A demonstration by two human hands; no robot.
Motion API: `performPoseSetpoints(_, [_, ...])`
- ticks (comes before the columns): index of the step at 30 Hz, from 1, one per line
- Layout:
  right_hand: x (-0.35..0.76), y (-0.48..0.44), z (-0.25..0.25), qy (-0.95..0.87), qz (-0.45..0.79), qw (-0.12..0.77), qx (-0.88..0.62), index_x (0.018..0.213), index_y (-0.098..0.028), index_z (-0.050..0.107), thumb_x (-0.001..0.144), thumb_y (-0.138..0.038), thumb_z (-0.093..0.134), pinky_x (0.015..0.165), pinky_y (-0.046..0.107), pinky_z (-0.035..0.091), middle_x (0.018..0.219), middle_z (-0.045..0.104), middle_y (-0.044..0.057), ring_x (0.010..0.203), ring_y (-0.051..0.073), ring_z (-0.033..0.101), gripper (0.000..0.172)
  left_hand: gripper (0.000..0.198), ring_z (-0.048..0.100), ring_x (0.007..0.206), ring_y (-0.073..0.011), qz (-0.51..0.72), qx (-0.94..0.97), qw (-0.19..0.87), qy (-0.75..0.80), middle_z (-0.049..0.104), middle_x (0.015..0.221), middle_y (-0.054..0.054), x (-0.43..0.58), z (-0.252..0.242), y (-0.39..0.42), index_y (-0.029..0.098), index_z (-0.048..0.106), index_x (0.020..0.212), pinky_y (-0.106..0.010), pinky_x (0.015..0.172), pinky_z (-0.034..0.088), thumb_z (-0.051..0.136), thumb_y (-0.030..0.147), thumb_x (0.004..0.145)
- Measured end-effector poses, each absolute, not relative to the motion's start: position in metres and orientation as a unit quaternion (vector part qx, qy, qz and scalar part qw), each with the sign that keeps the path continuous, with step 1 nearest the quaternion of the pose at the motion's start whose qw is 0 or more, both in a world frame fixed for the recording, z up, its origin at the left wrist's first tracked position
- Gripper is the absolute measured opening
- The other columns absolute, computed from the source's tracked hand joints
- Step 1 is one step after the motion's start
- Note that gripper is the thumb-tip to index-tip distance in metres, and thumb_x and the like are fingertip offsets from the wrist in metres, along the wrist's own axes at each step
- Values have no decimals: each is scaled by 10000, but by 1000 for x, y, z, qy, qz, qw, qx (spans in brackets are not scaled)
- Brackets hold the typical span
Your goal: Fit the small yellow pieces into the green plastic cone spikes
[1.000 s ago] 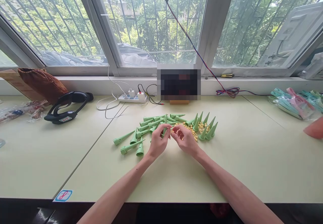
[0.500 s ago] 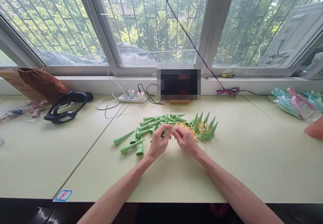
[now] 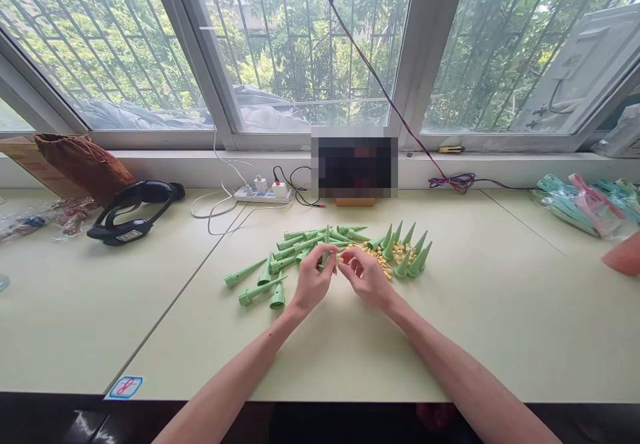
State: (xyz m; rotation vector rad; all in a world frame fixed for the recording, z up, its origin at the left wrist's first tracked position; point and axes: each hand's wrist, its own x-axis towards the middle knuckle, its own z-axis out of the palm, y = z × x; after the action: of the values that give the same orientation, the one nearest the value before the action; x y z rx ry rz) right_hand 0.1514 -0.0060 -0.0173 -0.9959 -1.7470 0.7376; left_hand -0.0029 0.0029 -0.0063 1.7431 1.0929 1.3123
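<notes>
My left hand is closed around a green plastic cone spike that stands upright between its fingers. My right hand pinches at the base of that spike, fingertips pressed together on something small that I cannot make out. Both hands meet just in front of a heap of green spikes lying on the pale table. A pile of small yellow pieces lies to the right of my hands, ringed by upright green cones.
Black headphones and a brown bag lie at the left. A white power strip with cables sits by the windowsill. Pastel clips in plastic lie at the far right, beside part of another person.
The hands stay together at the same spot; the fingers have shifted slightly on the upright spike. Nothing else has moved.
</notes>
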Motion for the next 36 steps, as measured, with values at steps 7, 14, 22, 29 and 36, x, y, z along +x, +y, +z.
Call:
performPoseSetpoints(7, [151,-4,-21,-721,292,482,-405,930,-205,571,957,-399,493,523,261,431,835,600,34,595,130,522,211,173,533,530,-95,504,671,349,417,569,654,16,-3,-7,3,197,625,945,-213,473,409,546,350,919])
performPoseSetpoints(14, [152,-3,-21,-721,298,473,-408,820,-204,546,975,-386,458,521,252,373,705,543,-1,583,127,477,255,173,533,523,-94,497,678,345,418,588,667,14,-3,-7,2,201,623,943,-218,481,412,545,354,920])
performPoseSetpoints(22, [152,-3,-21,-732,279,460,-417,752,-199,543,991,-372,428,529,254,322,624,480,-21,540,121,405,317,168,541,527,-98,494,684,345,411,593,659,13,-3,-6,1,196,623,937,-222,489,414,544,344,923])
performPoseSetpoints(29, [152,0,-27,-733,279,459,-418,671,-196,498,1018,-407,370,566,252,346,616,514,-12,557,121,452,426,180,577,584,-113,486,701,340,396,616,694,0,-3,-7,1,195,634,958,-224,511,438,533,340,931])
performPoseSetpoints(36, [150,-4,-21,-714,313,468,-416,813,-193,552,981,-414,467,533,246,354,688,545,-11,548,112,456,290,162,542,536,-95,493,677,350,420,594,667,17,-3,-6,2,189,622,951,-215,504,422,545,327,921])
